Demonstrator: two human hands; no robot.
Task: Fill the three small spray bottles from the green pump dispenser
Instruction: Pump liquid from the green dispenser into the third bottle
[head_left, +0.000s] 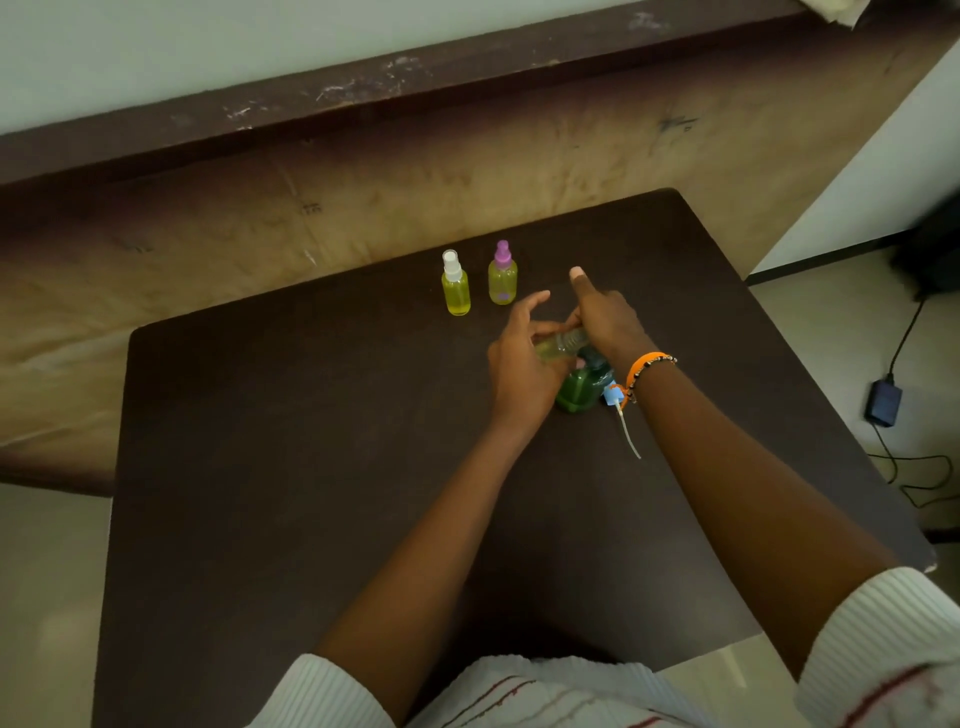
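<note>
A: What is sitting nearest the person on the dark table (311, 519)?

B: The blue spray cap (613, 393) with its dip tube is lying just at four o'clock of the green pump dispenser (581, 391), touching or nearly touching it. I judge it is lying off so the third bottle's neck stays open for filling.

A: And the hands?

B: The left hand (519, 364) is curling its fingers round the third spray bottle (560, 344), tilting it nearly flat so its threaded neck is pointing toward the pump's spout. The right hand (605, 317) is bearing down on the dispenser's head, which it is hiding. Its thumb is sticking out toward twelve o'clock; whether the other fingers are wrapping the head or lying flat on it, I cannot tell.

A: Is liquid going in?

B: A pale yellow tint is showing in the bottle, but blur is hiding any stream.

A: Farther out?

B: At eleven o'clock, well apart from the hands, the white-capped bottle (455, 285) and the purple-capped bottle (502, 274) are standing upright side by side, capped and holding yellow liquid, so likely finished and parked out of the way
</note>
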